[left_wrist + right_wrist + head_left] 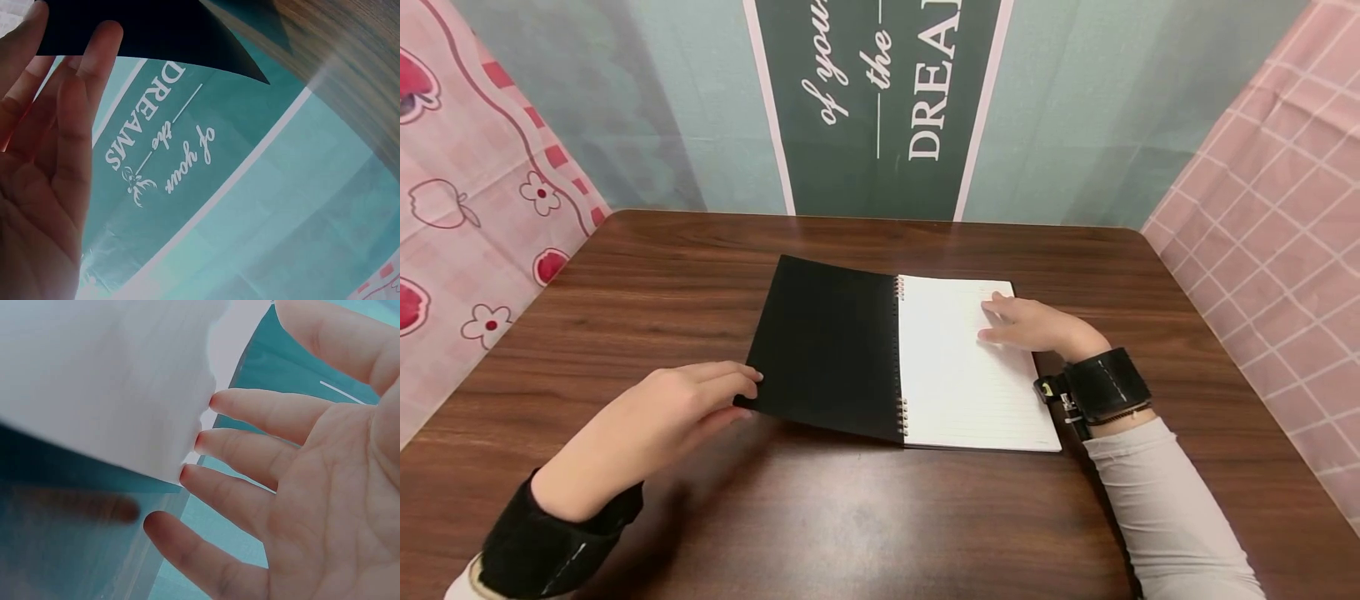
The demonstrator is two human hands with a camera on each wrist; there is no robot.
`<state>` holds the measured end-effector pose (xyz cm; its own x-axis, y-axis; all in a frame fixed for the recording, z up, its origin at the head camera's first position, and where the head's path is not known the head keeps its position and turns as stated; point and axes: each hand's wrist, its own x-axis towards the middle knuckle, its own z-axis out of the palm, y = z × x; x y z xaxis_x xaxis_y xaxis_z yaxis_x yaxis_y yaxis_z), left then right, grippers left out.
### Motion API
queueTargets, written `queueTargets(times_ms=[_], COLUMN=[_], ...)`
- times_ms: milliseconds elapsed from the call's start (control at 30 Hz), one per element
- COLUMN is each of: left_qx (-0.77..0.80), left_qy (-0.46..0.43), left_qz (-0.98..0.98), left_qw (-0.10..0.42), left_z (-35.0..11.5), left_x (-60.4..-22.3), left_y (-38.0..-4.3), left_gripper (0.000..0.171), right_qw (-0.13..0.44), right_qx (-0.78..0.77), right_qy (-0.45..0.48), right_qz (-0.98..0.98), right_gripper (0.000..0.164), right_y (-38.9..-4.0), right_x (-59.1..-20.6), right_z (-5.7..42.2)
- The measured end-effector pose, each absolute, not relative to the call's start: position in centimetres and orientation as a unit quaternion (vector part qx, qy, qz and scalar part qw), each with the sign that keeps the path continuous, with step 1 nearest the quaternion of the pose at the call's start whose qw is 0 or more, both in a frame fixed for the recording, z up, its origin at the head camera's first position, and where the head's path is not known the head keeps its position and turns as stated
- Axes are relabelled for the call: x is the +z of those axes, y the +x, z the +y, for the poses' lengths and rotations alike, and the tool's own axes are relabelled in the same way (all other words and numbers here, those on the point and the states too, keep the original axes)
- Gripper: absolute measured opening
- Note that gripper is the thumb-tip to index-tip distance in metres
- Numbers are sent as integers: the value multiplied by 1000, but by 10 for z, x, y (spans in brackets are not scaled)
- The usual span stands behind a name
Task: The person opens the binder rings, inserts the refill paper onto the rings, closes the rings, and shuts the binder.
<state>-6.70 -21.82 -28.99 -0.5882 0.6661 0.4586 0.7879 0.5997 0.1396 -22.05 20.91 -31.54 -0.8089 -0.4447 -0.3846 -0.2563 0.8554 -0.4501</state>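
A spiral notebook lies open on the table, its black cover point(831, 350) turned out to the left and a white lined page point(962, 375) on the right. At the cover's lower left corner, my left hand point(662, 421) pinches the edge, and the cover's outer side is raised off the table. The left wrist view shows the dark cover point(162, 34) between thumb and fingers. My right hand point(1037, 325) rests on the page's upper right with fingers spread. In the right wrist view, straight fingertips point(206, 440) touch the white paper point(112, 381) near its edge.
The brown wooden table point(850, 517) extends around the notebook. Behind it hangs a green cloth point(880, 183) with white lettering. Pink patterned cloth point(467, 250) borders the left side, and pink checked cloth point(1285, 242) the right. Both wrists wear black straps.
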Motion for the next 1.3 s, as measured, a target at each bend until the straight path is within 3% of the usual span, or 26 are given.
queueTargets(times_ms=[900,1300], left_qx=[-251,-263], left_qy=[-435,-463], left_qz=[-848,-823], left_qw=[171,199], left_z=[-209,-200], left_x=[-264,-260], left_y=[-82,-85], left_gripper=[40,38], right_qw=[245,243], right_qx=[-209,-216], right_qy=[-186,-183], right_qz=[928,928], right_gripper=[69,68], right_y=[-220,-220], right_x=[-318,-319], right_z=[211,211])
